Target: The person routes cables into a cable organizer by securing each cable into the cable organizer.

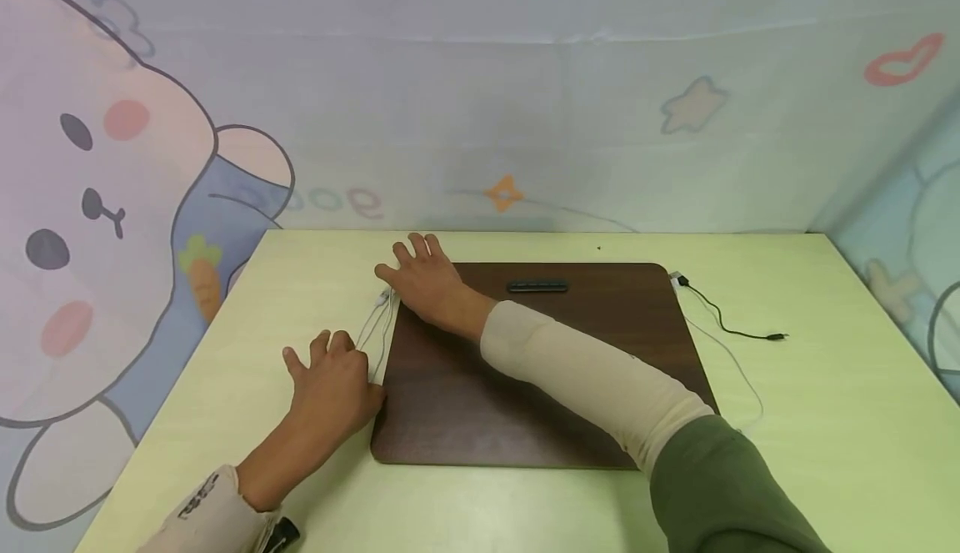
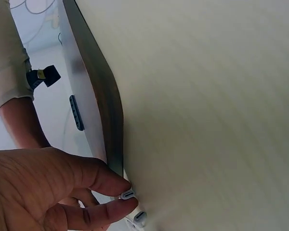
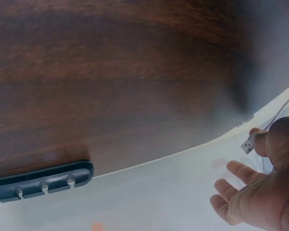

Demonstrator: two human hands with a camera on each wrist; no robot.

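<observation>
A dark brown board (image 1: 465,419) lies on the table, with a black cable holder (image 1: 537,286) near its far edge. Beside the board's left edge, my left hand (image 1: 333,382) pinches a small white cable connector (image 2: 127,194) between thumb and finger. A second white connector (image 2: 140,219) shows just below those fingertips. My right hand (image 1: 427,286) reaches across the board to its far left corner. There it grips a white USB plug (image 3: 248,145) by thumb and finger, other fingers spread. White cables (image 1: 373,324) run between the two hands.
Off the board's right side lie a short black cable (image 1: 720,315) and a thin white cable (image 1: 753,386). The pale table (image 1: 840,419) meets a printed cloth backdrop (image 1: 465,103) at the back. My right forearm covers part of the board.
</observation>
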